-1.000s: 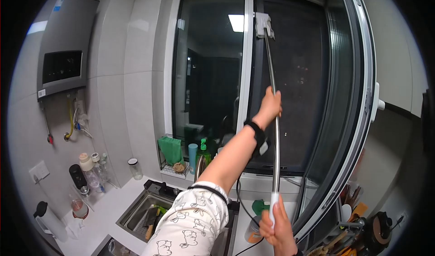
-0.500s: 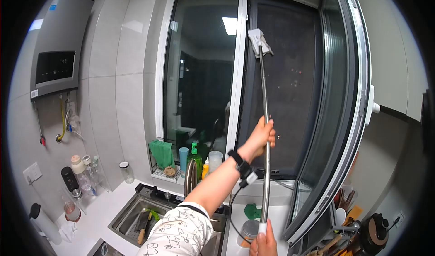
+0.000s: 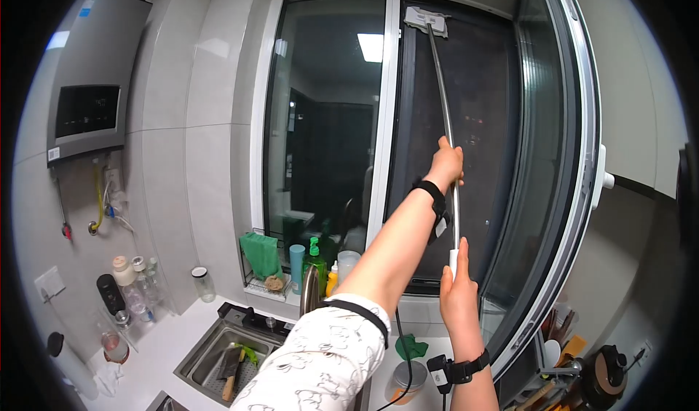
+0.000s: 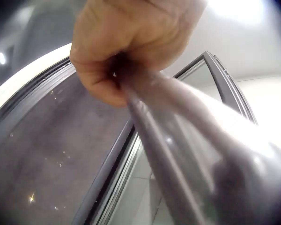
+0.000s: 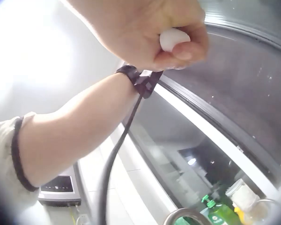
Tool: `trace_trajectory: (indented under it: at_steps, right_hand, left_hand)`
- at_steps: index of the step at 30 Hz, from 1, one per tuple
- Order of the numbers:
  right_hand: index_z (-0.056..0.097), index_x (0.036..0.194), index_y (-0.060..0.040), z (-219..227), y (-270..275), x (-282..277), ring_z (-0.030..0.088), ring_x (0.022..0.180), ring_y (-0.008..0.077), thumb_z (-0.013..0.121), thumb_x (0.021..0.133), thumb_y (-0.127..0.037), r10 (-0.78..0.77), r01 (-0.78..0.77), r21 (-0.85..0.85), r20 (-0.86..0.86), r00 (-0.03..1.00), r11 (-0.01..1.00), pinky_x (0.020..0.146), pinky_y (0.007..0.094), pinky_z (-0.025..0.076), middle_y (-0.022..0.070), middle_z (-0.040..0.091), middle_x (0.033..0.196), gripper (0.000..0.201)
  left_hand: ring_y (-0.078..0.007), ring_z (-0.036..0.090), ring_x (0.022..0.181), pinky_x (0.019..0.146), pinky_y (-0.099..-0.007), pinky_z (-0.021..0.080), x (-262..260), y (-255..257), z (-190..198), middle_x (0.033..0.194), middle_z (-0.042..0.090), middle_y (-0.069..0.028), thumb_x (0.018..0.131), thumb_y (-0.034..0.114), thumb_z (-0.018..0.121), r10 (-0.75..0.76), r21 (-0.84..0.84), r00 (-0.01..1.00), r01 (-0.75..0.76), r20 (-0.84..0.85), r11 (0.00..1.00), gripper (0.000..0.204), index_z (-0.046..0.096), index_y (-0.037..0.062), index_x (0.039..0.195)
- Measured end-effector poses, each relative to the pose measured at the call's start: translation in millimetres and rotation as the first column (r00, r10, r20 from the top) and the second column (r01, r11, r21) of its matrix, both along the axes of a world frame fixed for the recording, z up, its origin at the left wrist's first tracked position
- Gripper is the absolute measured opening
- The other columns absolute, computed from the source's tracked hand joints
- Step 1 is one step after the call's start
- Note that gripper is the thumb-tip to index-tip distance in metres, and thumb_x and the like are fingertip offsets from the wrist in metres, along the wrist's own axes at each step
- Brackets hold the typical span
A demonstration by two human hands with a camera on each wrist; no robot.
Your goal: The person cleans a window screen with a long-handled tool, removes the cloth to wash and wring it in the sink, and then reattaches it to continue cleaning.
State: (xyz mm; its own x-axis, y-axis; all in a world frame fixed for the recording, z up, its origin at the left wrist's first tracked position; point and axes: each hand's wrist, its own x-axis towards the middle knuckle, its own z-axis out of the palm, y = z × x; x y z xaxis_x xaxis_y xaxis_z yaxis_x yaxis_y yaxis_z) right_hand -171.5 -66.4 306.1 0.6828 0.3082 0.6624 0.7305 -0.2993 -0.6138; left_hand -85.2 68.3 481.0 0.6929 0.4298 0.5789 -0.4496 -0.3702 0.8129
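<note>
A long-handled flat mop with a metal pole (image 3: pixel 441 83) reaches up to the dark window screen (image 3: pixel 473 76). Its flat head, wrapped in a white cloth (image 3: pixel 428 22), lies at the screen's upper left corner. My left hand (image 3: pixel 446 163) grips the pole partway up; the left wrist view shows the fingers of that hand (image 4: pixel 131 42) curled round the shiny tube. Lower down, my right hand (image 3: pixel 460 298) holds the white grip (image 3: pixel 453 260). From the right wrist, the rounded end of the grip shows between the curled fingers (image 5: pixel 194 49).
An open window sash (image 3: pixel 542 192) swings inward on the right. Below stand a curved faucet (image 3: pixel 310 291), a green pump bottle (image 3: pixel 314 258) and a sink (image 3: pixel 211 338) holding a knife. A black cable (image 3: pixel 405 353) hangs from the left wrist.
The mop head first slid down the screen's left side, then went back up to the top corner and turned sideways. Both hands rose with the pole, the right one now well higher.
</note>
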Motion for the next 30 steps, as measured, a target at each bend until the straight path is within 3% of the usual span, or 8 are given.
trace_trajectory:
  at_steps: [8, 12, 15, 18, 20, 23, 27, 30]
  right_hand:
    - [0.003, 0.140, -0.0171, -95, -41, -11, 0.055, 0.056, 0.0437, 0.047, 0.087, -0.015, -0.070, 0.048, -0.212, -0.094, 0.993, 0.976, 0.049, 0.0478, 0.041, 0.0246, 0.054, 0.056, 0.069]
    - [0.011, 0.140, -0.0137, -160, -90, -55, 0.040, 0.038, 0.0200, 0.041, 0.092, -0.019, 0.123, -0.145, -0.113, -0.184, 0.975, 0.983, 0.039, 0.0338, 0.033, 0.0122, 0.042, 0.051, 0.057]
    - [0.014, 0.140, -0.0136, -208, -101, -57, 0.042, 0.042, 0.0282, 0.041, 0.090, -0.017, 0.116, -0.122, -0.077, -0.076, 0.990, 0.989, 0.043, 0.0391, 0.033, 0.0202, 0.045, 0.056, 0.057]
    - [0.024, 0.137, -0.0088, -213, -88, -49, 0.045, 0.045, 0.0285, 0.042, 0.090, -0.018, 0.212, -0.200, 0.074, -0.234, 0.949, 0.977, 0.044, 0.0381, 0.035, 0.0205, 0.046, 0.057, 0.051]
    - [0.021, 0.139, -0.0123, -183, -53, -21, 0.040, 0.040, 0.0107, 0.039, 0.089, -0.006, 0.342, -0.251, 0.315, -0.279, 0.897, 0.915, 0.040, 0.0267, 0.034, 0.0031, 0.046, 0.057, 0.053]
    - [0.026, 0.137, -0.0099, -98, -25, -3, 0.061, 0.072, 0.0297, 0.042, 0.089, -0.010, 0.249, -0.200, 0.252, -0.183, 0.951, 0.947, 0.066, 0.0322, 0.046, 0.0244, 0.058, 0.098, 0.051]
    - [0.024, 0.139, -0.0171, -36, 1, 43, 0.031, 0.041, 0.0037, 0.035, 0.092, -0.011, 0.260, -0.271, 0.285, 0.079, 0.962, 0.919, 0.037, 0.0209, 0.029, -0.0042, 0.036, 0.055, 0.048]
    - [0.024, 0.139, -0.0200, -32, 3, 47, 0.031, 0.040, 0.0034, 0.037, 0.092, -0.013, 0.278, -0.257, 0.291, -0.033, 0.960, 0.921, 0.036, 0.0209, 0.029, -0.0046, 0.035, 0.053, 0.049]
  left_hand:
    - [-0.0153, 0.045, 0.038, 0.032, -0.0308, 0.039, 4, -26, -119, 0.055, 0.044, -0.0059, 0.090, 0.018, 0.042, -0.096, -0.087, 0.994, 0.101, 0.053, 0.991, 0.027, 0.031, 0.0053, 0.112]
    - [-0.0133, 0.043, 0.037, 0.033, -0.0287, 0.039, -26, -52, -209, 0.056, 0.043, -0.0042, 0.090, 0.017, 0.042, -0.161, -0.124, 0.987, 0.156, -0.026, 0.980, 0.028, 0.030, 0.0047, 0.112]
    - [-0.0114, 0.039, 0.037, 0.034, -0.0285, 0.039, -43, -65, -242, 0.053, 0.038, -0.0014, 0.090, 0.014, 0.042, -0.270, -0.217, 0.957, 0.243, -0.104, 0.945, 0.028, 0.029, 0.0058, 0.113]
    - [-0.0110, 0.036, 0.036, 0.033, -0.0280, 0.036, -25, -53, -229, 0.053, 0.035, -0.0003, 0.091, 0.015, 0.041, -0.355, -0.226, 0.933, 0.357, 0.050, 0.906, 0.025, 0.031, 0.0072, 0.112]
    - [-0.0105, 0.034, 0.035, 0.031, -0.0264, 0.033, -10, -37, -186, 0.051, 0.034, -0.0001, 0.092, 0.018, 0.041, -0.386, -0.253, 0.916, 0.401, 0.108, 0.881, 0.017, 0.035, 0.0099, 0.106]
    - [-0.0100, 0.036, 0.038, 0.032, -0.0260, 0.034, 9, -16, -103, 0.053, 0.037, 0.0003, 0.092, 0.028, 0.043, -0.318, -0.142, 0.939, 0.335, 0.127, 0.931, 0.022, 0.036, 0.0095, 0.102]
    - [-0.0086, 0.039, 0.043, 0.036, -0.0250, 0.039, 27, 4, -5, 0.061, 0.039, -0.0005, 0.092, 0.027, 0.041, -0.303, -0.096, 0.950, 0.310, 0.083, 0.946, 0.019, 0.036, 0.0098, 0.098]
    - [-0.0096, 0.039, 0.043, 0.037, -0.0263, 0.040, 38, 4, -10, 0.061, 0.039, -0.0019, 0.092, 0.026, 0.041, -0.232, -0.060, 0.972, 0.234, 0.038, 0.970, 0.020, 0.034, 0.0086, 0.096]
